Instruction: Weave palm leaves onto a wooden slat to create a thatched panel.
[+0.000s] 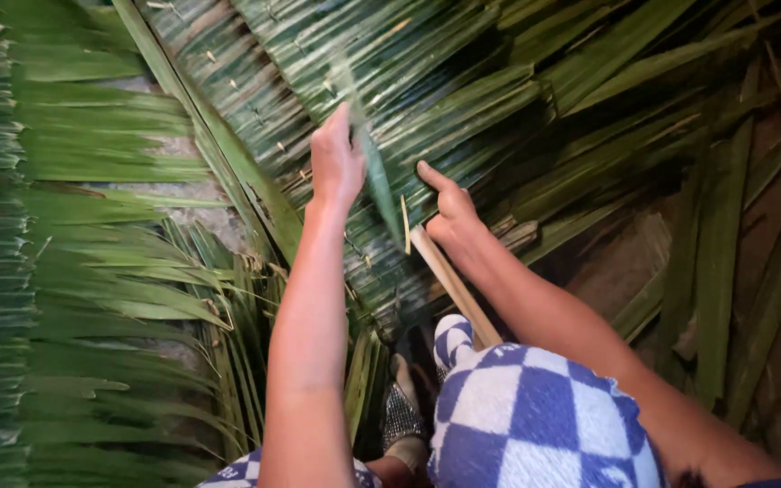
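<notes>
1. The left hand [336, 163] reaches up over the palm-leaf panel [427, 81]. Its grip is clenched on a narrow green leaf strip [374, 185], which is motion-blurred.
2. The strip's long axis runs from about 11 o'clock at the fingers to 5 o'clock at its lower end, so its free length lies toward the right hand.
3. The right hand [452, 217] lies at 4 o'clock from the left hand, near it but apart. Its forefinger points to 10 o'clock and presses on the panel; whether the remaining fingers grasp anything cannot be told.
4. A pale wooden stick [456, 289] extends from under the right hand toward 5 o'clock, passing over a blue-and-white checked cloth [535, 416].
5. The left hand is the nearer hand to the strip; the right hand stands just beside the strip's lower end.
</notes>
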